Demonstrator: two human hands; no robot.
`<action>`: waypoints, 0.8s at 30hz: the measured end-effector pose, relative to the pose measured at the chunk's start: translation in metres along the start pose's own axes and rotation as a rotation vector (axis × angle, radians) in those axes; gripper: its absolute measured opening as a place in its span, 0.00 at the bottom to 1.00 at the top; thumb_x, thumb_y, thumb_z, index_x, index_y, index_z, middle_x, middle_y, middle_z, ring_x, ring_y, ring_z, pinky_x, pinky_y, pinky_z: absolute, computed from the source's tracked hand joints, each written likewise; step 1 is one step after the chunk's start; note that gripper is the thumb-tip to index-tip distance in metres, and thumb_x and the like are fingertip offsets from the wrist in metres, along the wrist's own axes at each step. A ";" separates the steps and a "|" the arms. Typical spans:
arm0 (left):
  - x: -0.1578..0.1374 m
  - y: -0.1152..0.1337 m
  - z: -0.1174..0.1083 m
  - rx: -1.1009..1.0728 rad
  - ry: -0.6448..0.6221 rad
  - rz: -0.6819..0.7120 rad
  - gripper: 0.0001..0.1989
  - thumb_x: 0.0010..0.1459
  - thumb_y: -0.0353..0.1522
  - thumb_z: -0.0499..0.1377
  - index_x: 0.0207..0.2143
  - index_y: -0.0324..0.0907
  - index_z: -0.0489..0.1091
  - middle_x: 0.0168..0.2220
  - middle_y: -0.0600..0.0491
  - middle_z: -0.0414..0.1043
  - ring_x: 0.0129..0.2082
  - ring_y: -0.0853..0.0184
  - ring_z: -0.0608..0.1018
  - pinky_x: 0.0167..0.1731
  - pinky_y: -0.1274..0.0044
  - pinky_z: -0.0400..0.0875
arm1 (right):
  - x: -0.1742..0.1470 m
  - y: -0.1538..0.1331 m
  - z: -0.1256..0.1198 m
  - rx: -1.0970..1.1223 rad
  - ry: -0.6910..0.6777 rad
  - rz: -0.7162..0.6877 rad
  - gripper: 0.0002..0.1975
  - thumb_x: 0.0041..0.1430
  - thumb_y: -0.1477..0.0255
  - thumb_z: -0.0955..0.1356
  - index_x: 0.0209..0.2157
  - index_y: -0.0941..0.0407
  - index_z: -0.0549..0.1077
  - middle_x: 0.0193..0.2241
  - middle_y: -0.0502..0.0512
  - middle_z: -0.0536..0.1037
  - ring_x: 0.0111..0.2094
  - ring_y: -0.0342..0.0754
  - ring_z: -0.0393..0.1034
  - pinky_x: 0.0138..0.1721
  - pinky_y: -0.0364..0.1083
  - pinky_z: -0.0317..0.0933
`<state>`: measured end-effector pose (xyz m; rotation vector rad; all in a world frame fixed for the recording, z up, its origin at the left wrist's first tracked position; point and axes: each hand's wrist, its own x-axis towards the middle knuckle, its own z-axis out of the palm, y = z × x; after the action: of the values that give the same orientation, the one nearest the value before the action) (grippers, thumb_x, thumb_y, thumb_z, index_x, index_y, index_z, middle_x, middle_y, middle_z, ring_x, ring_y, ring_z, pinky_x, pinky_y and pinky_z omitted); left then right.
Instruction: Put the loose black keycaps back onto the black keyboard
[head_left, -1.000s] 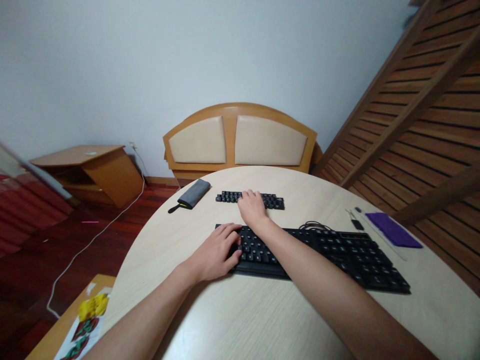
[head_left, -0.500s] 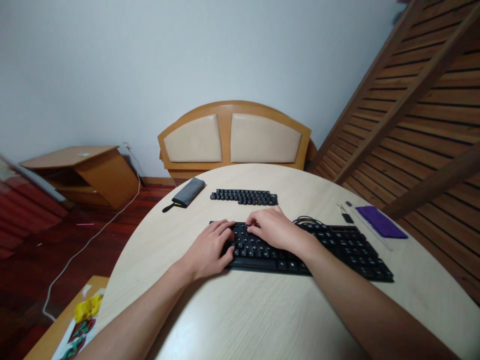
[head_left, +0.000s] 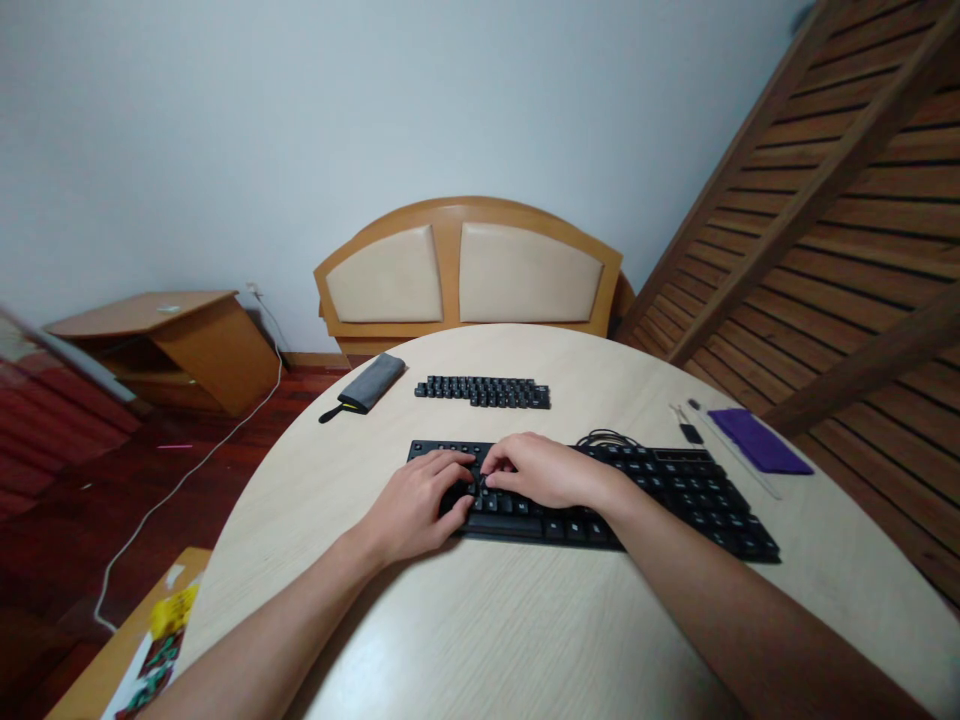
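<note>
A black keyboard (head_left: pixel 517 526) lies flat on the round pale table (head_left: pixel 450 630). My left hand (head_left: pixel 420 502) is over its left end, fingers curled onto the top and the thumb by the front edge, gripping it. Just right of that, my right hand (head_left: pixel 544 472) bends down over the keys. Its thumb and index finger pinch at a small black keycap (head_left: pixel 484 482), partly hidden by the fingers. Behind the keyboard, several loose black keycaps (head_left: pixel 487 391) lie in close rows. Part of the keyboard's middle is covered by my right hand and forearm.
A grey pouch (head_left: pixel 373 383) lies at the table's back left. At the right are a purple cloth (head_left: pixel 757 441), a thin rod (head_left: pixel 739 452) and a small black-ended tool (head_left: pixel 691 432). The keyboard's coiled cable (head_left: pixel 607 438) sits behind it. A padded headboard (head_left: pixel 469 270) stands beyond.
My right hand has come down and slightly left, from the upper key rows to lower keys near my left hand. My left hand stays on the keyboard's left end. The view has shifted slightly.
</note>
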<state>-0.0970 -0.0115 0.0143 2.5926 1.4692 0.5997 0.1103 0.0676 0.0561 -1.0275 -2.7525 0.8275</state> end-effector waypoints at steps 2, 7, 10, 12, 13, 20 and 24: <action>0.000 0.000 0.000 -0.004 -0.003 0.001 0.07 0.62 0.32 0.56 0.42 0.43 0.70 0.54 0.46 0.73 0.53 0.57 0.75 0.54 0.63 0.71 | 0.000 0.000 0.000 -0.010 -0.007 -0.005 0.09 0.61 0.68 0.68 0.40 0.53 0.81 0.37 0.53 0.83 0.36 0.48 0.76 0.35 0.42 0.62; 0.000 0.001 -0.001 -0.008 -0.004 0.002 0.07 0.62 0.32 0.56 0.42 0.43 0.69 0.54 0.46 0.73 0.53 0.57 0.75 0.54 0.63 0.70 | -0.003 -0.006 0.001 -0.105 0.037 0.013 0.08 0.60 0.69 0.69 0.38 0.53 0.81 0.38 0.53 0.83 0.40 0.49 0.76 0.41 0.43 0.62; 0.001 0.001 0.000 -0.014 -0.002 0.002 0.07 0.62 0.32 0.56 0.42 0.43 0.69 0.54 0.46 0.73 0.53 0.57 0.75 0.54 0.62 0.71 | -0.005 -0.013 0.001 -0.167 0.045 0.039 0.08 0.61 0.70 0.69 0.39 0.53 0.81 0.39 0.53 0.83 0.42 0.51 0.76 0.43 0.45 0.62; 0.001 0.001 0.000 -0.017 -0.003 0.002 0.07 0.62 0.32 0.56 0.42 0.43 0.69 0.54 0.46 0.73 0.53 0.57 0.75 0.54 0.63 0.71 | -0.006 -0.018 0.000 -0.215 0.037 0.051 0.08 0.61 0.70 0.70 0.40 0.53 0.81 0.39 0.54 0.83 0.43 0.52 0.76 0.45 0.46 0.62; 0.001 0.001 0.000 -0.019 -0.001 0.004 0.07 0.62 0.32 0.56 0.42 0.43 0.69 0.54 0.46 0.73 0.53 0.57 0.75 0.54 0.63 0.71 | -0.006 -0.021 0.000 -0.239 0.032 0.058 0.08 0.61 0.70 0.70 0.40 0.54 0.81 0.39 0.55 0.83 0.44 0.53 0.76 0.46 0.46 0.61; 0.001 0.002 -0.001 -0.017 -0.004 0.010 0.08 0.62 0.32 0.56 0.43 0.43 0.70 0.54 0.46 0.72 0.53 0.56 0.74 0.54 0.62 0.70 | -0.007 -0.034 0.006 -0.371 0.027 0.092 0.08 0.61 0.72 0.70 0.40 0.57 0.80 0.41 0.60 0.83 0.46 0.56 0.75 0.54 0.52 0.57; 0.001 0.003 -0.002 -0.005 -0.007 0.015 0.08 0.61 0.32 0.56 0.43 0.43 0.70 0.55 0.46 0.72 0.54 0.55 0.73 0.55 0.62 0.69 | -0.005 -0.037 0.009 -0.427 0.055 0.085 0.09 0.61 0.74 0.68 0.40 0.58 0.80 0.41 0.62 0.83 0.45 0.57 0.76 0.56 0.54 0.55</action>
<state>-0.0949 -0.0124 0.0170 2.6012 1.4454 0.5945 0.0903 0.0367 0.0680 -1.2141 -2.9218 0.2098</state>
